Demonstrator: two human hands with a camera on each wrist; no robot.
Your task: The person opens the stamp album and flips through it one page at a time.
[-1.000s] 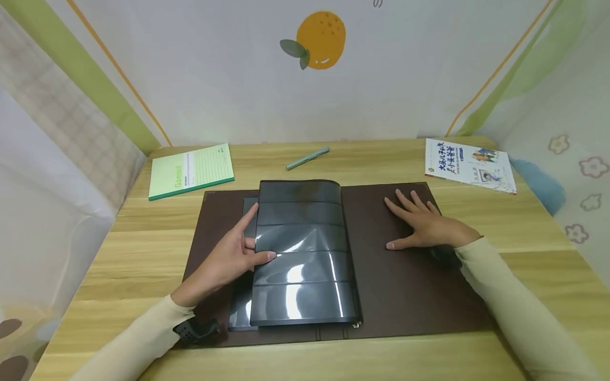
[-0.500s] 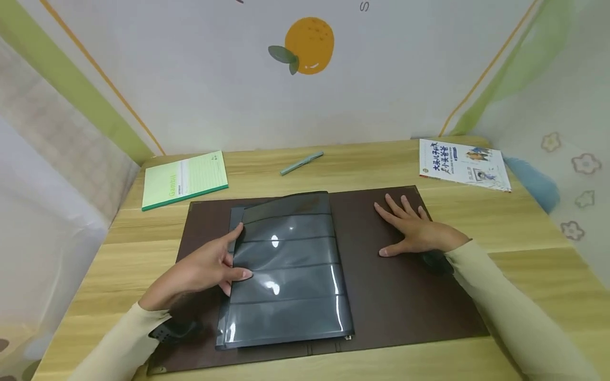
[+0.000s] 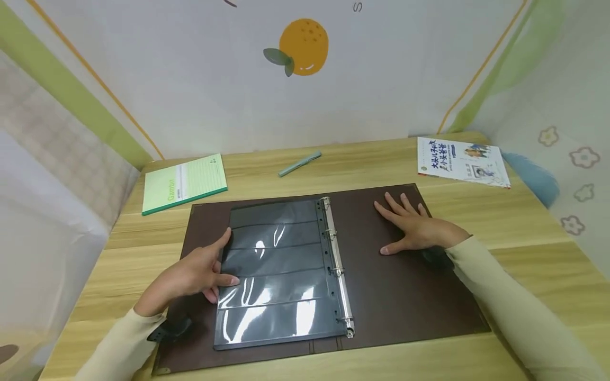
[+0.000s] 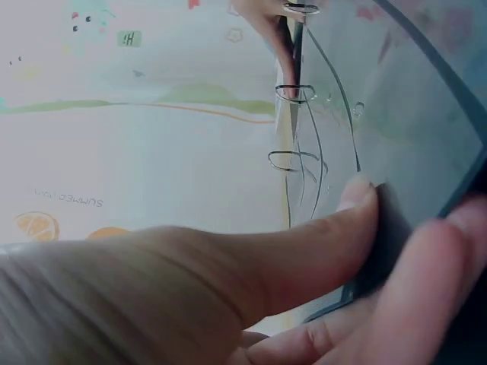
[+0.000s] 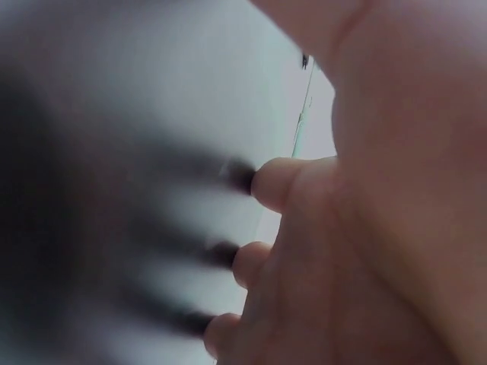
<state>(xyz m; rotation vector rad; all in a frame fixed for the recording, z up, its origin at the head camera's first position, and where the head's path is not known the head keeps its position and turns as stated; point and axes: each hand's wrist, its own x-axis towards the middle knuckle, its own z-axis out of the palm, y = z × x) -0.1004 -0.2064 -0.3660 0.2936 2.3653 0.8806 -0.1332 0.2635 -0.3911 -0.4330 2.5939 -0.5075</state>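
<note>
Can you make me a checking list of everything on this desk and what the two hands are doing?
Surface: wooden desk, with an open brown binder lying flat on it.
Job's things: dark pocket pages lie on the binder's left half, beside the metal rings.
Clutter: green notebook back left, pen at the back, book back right.
Hands: left hand pinches the pages' left edge; right hand rests flat on the binder's right half.
Cables: nothing seen.
Surroundings: wall with an orange picture.
</note>
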